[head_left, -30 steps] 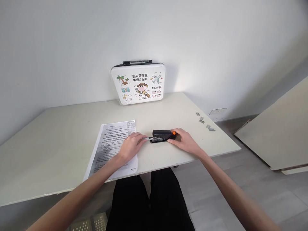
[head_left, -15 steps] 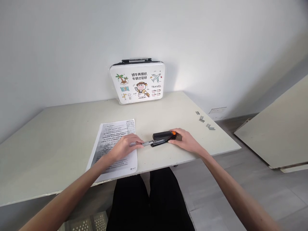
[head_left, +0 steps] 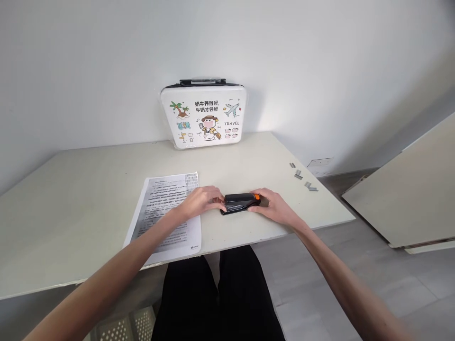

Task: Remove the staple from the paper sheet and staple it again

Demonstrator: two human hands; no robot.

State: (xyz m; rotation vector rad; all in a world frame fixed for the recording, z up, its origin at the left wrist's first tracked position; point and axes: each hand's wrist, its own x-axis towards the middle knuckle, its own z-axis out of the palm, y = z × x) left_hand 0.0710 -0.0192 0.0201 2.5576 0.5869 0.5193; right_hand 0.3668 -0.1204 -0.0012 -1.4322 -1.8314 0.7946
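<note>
A black stapler (head_left: 237, 202) with an orange part at its back end lies on the table. My right hand (head_left: 273, 204) is closed around that back end, thumb on the near side. At the front end, my left hand (head_left: 208, 201) has its thumb and fingers pinched against the stapler's tip. The metal staple tray shows only in part inside the stapler, its outer end hidden by my left fingers. Left of the stapler, under my left wrist, lies a printed sheet of paper (head_left: 161, 203).
Several strips of staples (head_left: 298, 176) lie near the table's right edge. A white case (head_left: 206, 118) with cartoon prints stands at the back against the wall. The table's front edge (head_left: 249, 244) runs just above my legs. A pale board (head_left: 401, 199) stands at right.
My left hand has moved right toward the stapler, and the metal tray that stuck out of its front has slid in. My right hand stays on the back end.
</note>
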